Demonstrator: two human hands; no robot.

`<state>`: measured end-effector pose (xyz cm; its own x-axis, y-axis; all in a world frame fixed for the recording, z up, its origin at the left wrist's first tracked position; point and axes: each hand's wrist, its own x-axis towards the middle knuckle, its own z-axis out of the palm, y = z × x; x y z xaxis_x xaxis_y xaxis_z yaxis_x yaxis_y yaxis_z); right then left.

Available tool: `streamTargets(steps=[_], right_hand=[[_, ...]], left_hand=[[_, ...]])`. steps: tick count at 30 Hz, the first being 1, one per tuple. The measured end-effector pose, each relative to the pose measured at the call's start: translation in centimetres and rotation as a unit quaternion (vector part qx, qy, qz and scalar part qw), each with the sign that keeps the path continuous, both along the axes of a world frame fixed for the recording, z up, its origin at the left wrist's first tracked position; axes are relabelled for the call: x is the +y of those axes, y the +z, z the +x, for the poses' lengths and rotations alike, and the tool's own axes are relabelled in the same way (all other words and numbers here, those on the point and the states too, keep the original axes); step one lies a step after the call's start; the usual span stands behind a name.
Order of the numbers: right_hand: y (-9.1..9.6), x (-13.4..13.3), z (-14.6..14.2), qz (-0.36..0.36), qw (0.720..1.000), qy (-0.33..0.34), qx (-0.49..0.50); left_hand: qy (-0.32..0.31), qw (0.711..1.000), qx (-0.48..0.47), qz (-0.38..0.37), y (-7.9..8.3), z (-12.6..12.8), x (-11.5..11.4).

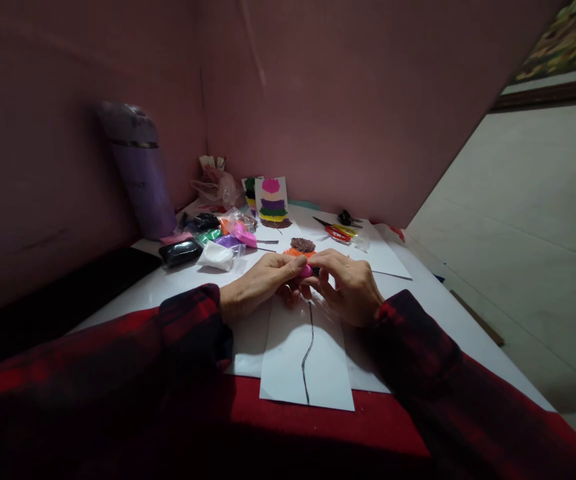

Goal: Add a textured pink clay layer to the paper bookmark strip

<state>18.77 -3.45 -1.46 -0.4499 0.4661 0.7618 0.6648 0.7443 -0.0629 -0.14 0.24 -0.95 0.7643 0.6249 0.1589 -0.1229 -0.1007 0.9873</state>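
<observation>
Between my two hands is a small lump of bright pink modelling clay (307,271). My left hand (263,277) pinches it with thumb and fingers, and my right hand (348,283) has its fingertips closed on the other side. Under them lies a white card (283,363) with a dark wavy line running down it. Just beyond my fingers, a brown textured patch (303,245) and an orange one (295,253) show at the card's far part, which my hands partly cover.
Bagged clay packs, including a black pack (181,253) and a white pack (215,256), lie at left. Behind stands a purple bottle (143,177). A colour-striped card (271,200) leans at the back. Red-handled scissors (338,233) rest on paper at right.
</observation>
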Motion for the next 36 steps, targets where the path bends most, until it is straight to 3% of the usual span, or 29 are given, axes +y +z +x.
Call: streamTargets(steps=[6,21,36], right_hand=[[-0.08,-0.08,0.00,-0.010,1.000,-0.014,0.003],[-0.17,0.02,0.09,-0.013,1.000,-0.006,-0.002],[0.20,-0.25,-0.09,-0.015,1.000,-0.008,-0.007]], left_hand=[[0.012,1.000,0.005,-0.007,0.60,0.17,-0.31],[0.003,1.000,0.000,-0.006,-0.10,0.18,0.29],[0.012,1.000,0.014,-0.019,0.53,0.10,-0.21]])
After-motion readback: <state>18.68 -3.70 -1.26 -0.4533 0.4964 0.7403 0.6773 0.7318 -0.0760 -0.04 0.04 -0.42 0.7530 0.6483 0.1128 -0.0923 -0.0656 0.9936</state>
